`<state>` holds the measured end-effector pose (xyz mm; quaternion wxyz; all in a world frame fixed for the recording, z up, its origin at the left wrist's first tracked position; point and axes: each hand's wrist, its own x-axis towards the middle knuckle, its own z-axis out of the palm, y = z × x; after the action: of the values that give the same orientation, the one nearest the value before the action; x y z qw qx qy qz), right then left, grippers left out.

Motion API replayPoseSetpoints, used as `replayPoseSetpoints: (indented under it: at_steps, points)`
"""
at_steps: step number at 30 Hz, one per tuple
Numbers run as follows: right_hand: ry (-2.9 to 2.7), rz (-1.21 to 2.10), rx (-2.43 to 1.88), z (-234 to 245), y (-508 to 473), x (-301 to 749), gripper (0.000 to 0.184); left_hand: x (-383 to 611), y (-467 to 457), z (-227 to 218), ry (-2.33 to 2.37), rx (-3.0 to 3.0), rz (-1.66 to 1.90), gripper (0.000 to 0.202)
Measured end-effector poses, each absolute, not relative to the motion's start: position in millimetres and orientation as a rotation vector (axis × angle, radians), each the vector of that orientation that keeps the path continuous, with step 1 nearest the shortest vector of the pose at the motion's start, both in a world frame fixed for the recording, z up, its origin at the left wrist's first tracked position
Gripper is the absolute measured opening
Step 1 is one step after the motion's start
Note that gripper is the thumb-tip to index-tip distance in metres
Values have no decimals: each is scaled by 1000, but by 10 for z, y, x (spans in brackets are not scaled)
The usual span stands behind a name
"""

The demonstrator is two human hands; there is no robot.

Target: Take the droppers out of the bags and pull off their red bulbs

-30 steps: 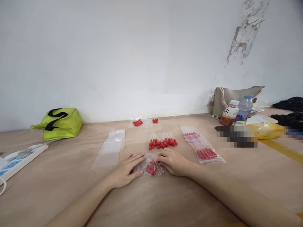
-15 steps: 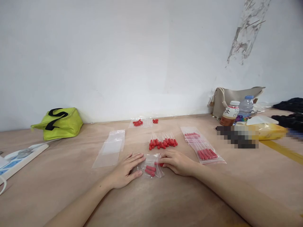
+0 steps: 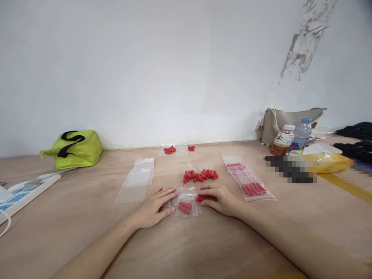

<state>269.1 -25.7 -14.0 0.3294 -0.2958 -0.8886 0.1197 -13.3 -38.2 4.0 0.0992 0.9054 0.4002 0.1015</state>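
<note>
A small clear zip bag (image 3: 186, 201) with a few red rubber bulbs in it lies flat on the wooden table (image 3: 186, 248). My left hand (image 3: 155, 207) rests flat on the bag's left end, fingers stretched out. My right hand (image 3: 219, 198) sits at the bag's right end, its fingers curled over several red bulbs (image 3: 202, 198) just outside the bag's opening. A loose row of red-bulbed glass droppers (image 3: 200, 175) lies just beyond both hands.
Empty clear bags (image 3: 136, 181) lie to the left, filled dropper bags (image 3: 247, 178) to the right. More red bulbs (image 3: 170, 149) sit near the wall. A green lunch bag (image 3: 72, 149), a power strip (image 3: 23, 192), two bottles (image 3: 283, 139) and a yellow packet (image 3: 328, 162) stand around.
My right hand slid a little to the right, drawing several red bulbs out of the bag's opening. The left hand has stayed on the bag.
</note>
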Motion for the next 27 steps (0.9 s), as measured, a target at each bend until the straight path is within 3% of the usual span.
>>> replayPoseSetpoints:
  at_steps: [6, 13, 19, 22, 27]
  points:
    - [-2313, 224, -801, -84, -335, 2689, 23, -147, -379, 40, 1201, 2683, 278, 50]
    - [-2144, 507, -981, 335, -206, 3325, 25, -163, -374, 23, 1193, 2683, 295, 49]
    - [-1638, 170, -1376, 380, 111, 3442, 29, -168, -354, -2, 1199, 2687, 276, 49]
    - [-1749, -65, -1489, 244, 224, 3247, 20, -166, -358, 2, 1202, 2679, 288, 49]
    - [-1899, -190, -1576, -23, 306, 3064, 21, -165, -369, 7, 1195, 2656, 304, 49]
